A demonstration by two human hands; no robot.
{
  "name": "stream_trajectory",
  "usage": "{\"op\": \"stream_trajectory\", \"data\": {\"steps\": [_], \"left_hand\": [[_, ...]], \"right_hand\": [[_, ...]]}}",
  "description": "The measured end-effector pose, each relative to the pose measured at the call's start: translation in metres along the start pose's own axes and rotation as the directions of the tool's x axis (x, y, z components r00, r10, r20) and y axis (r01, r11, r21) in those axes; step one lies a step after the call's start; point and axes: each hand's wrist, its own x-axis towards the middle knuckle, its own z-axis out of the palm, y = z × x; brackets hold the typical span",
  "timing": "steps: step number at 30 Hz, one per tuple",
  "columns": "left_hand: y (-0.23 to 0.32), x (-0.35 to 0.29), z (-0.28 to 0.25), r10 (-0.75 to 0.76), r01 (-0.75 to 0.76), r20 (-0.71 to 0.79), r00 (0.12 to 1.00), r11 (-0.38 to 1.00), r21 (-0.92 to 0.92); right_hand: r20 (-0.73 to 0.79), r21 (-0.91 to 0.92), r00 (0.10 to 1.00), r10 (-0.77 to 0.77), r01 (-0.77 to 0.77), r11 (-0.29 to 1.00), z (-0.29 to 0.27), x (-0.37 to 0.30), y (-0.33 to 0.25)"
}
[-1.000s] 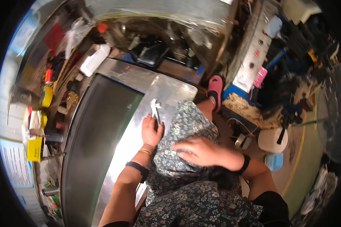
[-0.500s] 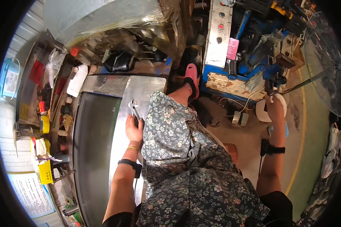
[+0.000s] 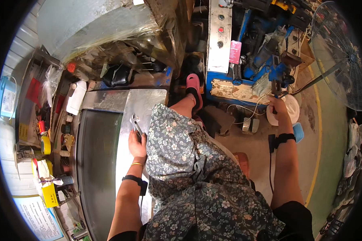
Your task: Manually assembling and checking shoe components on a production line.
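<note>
My left hand (image 3: pixel 137 147) rests over the pale metal plate (image 3: pixel 147 100) beside my lap, with its fingers round the handle of a silver adjustable wrench (image 3: pixel 134 119). The wrench's jaw points away from me. Out to the right, my right hand (image 3: pixel 280 108) is raised to the near end of a dark metal part (image 3: pixel 276 88) on the blue machine (image 3: pixel 253 68). Its fingers are curled in and pinched together there. Whatever sits between them is too small and dark to make out.
A control panel (image 3: pixel 220 40) with buttons stands on the machine. Below it are a foot pedal (image 3: pixel 246 124) and a white lid-like round thing (image 3: pixel 293 110). A large fan (image 3: pixel 342 56) is at the far right. Cluttered shelving (image 3: pixel 48 132) runs along the left.
The whole view has shifted, so the machine sits further left and the plate lower. My left hand still holds the wrench; my right hand stays by the same machine part.
</note>
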Motion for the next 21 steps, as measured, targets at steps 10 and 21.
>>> {"op": "stream_trajectory", "data": {"steps": [10, 21], "left_hand": [[-0.031, 0.006, -0.005, -0.102, 0.129, 0.1, 0.99, 0.939, -0.318], [0.302, 0.089, -0.228, 0.709, 0.3, -0.674, -0.207, -0.61, -0.734]], "right_hand": [[-0.162, -0.521, 0.987, -0.019, -0.069, 0.851, 0.016, 0.009, -0.002], [-0.205, -0.669, 0.975, -0.089, -0.073, 0.74, -0.002, 0.02, 0.011]]}}
